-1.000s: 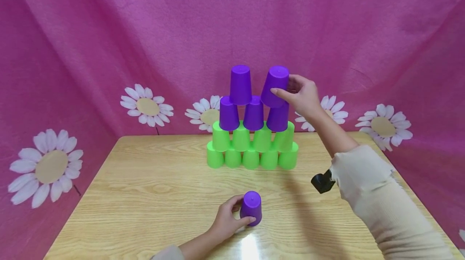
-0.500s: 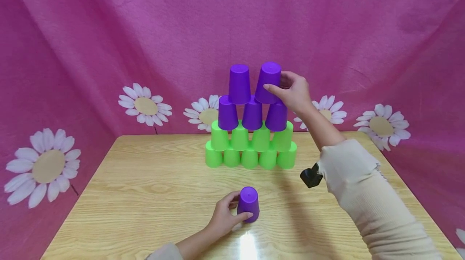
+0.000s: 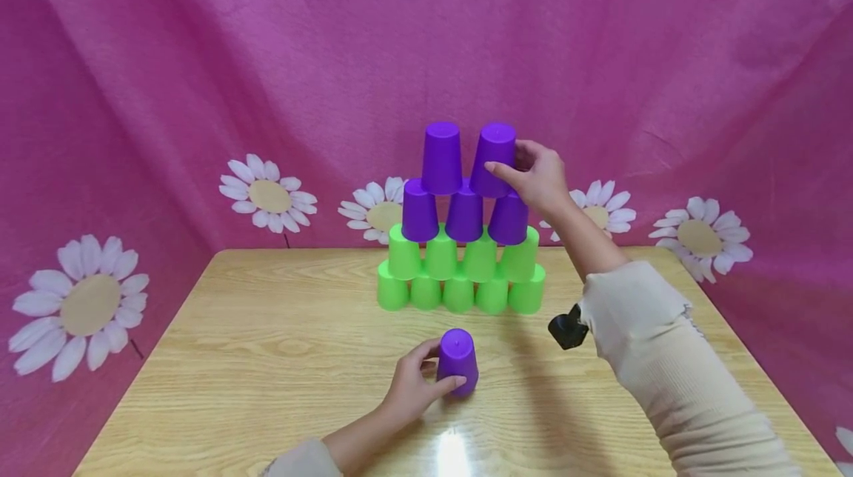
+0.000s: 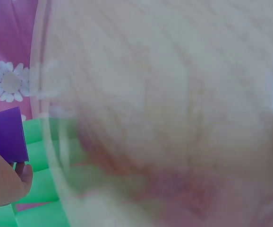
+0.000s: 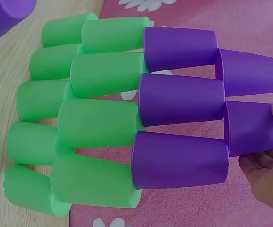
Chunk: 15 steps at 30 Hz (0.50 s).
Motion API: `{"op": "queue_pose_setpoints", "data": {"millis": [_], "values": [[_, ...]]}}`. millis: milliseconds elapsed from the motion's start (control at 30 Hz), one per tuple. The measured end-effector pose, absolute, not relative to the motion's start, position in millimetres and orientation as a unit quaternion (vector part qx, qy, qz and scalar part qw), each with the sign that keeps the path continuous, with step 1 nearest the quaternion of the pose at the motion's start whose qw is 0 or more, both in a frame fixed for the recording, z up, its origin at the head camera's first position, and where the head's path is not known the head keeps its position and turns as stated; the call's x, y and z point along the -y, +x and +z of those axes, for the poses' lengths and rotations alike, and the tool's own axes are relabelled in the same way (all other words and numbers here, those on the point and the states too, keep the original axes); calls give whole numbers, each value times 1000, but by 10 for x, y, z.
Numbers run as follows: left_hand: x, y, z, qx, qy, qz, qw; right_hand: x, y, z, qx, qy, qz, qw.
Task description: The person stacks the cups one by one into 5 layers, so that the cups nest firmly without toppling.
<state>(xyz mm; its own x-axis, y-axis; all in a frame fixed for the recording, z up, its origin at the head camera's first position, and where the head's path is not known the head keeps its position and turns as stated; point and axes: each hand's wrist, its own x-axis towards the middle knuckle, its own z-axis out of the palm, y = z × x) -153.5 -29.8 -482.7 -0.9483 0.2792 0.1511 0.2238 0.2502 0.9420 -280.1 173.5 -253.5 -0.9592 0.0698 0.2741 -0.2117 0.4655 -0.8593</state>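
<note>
My right hand (image 3: 543, 177) holds an upside-down purple cup (image 3: 494, 160) at the right of the stack's top row, thumb in front and fingers behind. In the right wrist view that cup (image 5: 252, 127) rests with its rim across two purple cups (image 5: 181, 100) of the row beneath. Another purple cup (image 3: 442, 158) stands beside it on the same row. Below are rows of upside-down green cups (image 3: 460, 292). My left hand (image 3: 415, 387) grips a separate purple cup (image 3: 457, 361), also upside down, close over the table in front of the stack.
The stack stands on a light wooden table (image 3: 280, 329), near its back edge. A pink curtain (image 3: 333, 55) with daisies hangs behind and at both sides. A black device (image 3: 569, 327) shows under the right sleeve (image 3: 640, 314). A blurred clear edge covers most of the left wrist view.
My right hand has brought its purple cup left and down onto the top row, and the cup has straightened. My left hand has moved its cup slightly forward, toward the stack.
</note>
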Motion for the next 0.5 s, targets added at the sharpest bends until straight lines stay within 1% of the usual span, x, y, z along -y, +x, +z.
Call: {"op": "queue_pose_setpoints", "data": {"millis": [167,500], "values": [[328,-1579,-4702,-787,166,594,16,-1739,-2799,-2549,846,40,511,142],[414,-1732,-4293,-793,179,581,-44,-1738,-2784,-2560,845,32,515,137]]}}
